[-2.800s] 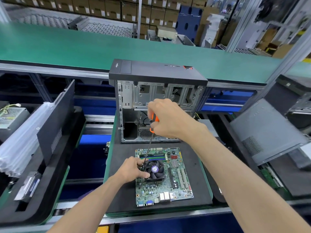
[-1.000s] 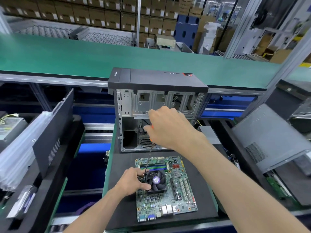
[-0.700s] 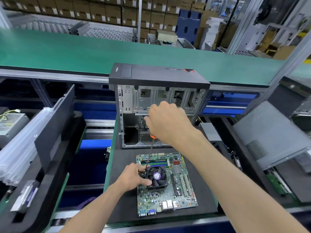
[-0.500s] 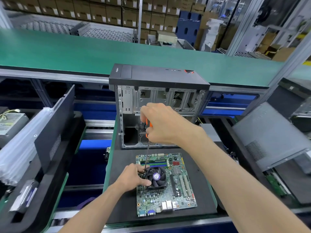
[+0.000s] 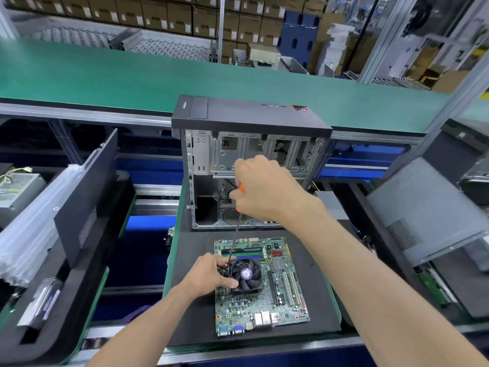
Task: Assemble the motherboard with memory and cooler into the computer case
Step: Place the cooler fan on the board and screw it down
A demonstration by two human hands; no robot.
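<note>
A green motherboard lies flat on a black foam mat. Memory sticks sit along its far edge, and a black cooler fan stands on its left half. My left hand rests against the cooler's left side. My right hand grips the orange handle of a screwdriver, whose shaft slants down to the cooler's far left corner. Behind the mat stands the open computer case, its bare metal inside facing me.
A black side panel leans in a foam tray on the left, beside plastic-wrapped parts and a power supply. A grey case panel tilts on the right. A green conveyor belt runs behind the case.
My right hand has shifted slightly around the screwdriver handle, showing more or less of the orange. My left hand has stayed at the cooler. The view has bobbed a little.
</note>
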